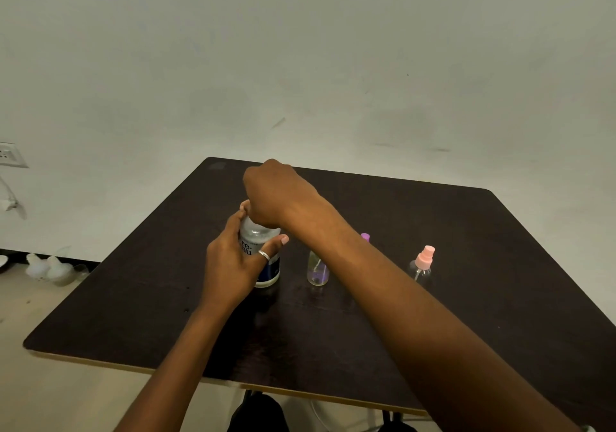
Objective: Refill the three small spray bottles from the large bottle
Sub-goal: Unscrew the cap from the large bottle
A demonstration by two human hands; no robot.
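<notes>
The large clear bottle (263,251) with a white and blue label stands upright on the dark table (133,298), left of centre. My left hand (233,265) wraps around its body. My right hand (273,195) is closed over its top, hiding the cap. To the right stands a small clear spray bottle (317,271) with its top hidden behind my right forearm. A purple spray cap (365,237) peeks out just beyond that forearm; its bottle is hidden. Further right stands a small clear bottle with a pink spray head (423,263).
A pale wall rises behind the table. On the floor at the left lie some white plastic items (50,268). A wall socket (10,154) sits at the far left. A dark object (256,411) lies under the table's near edge.
</notes>
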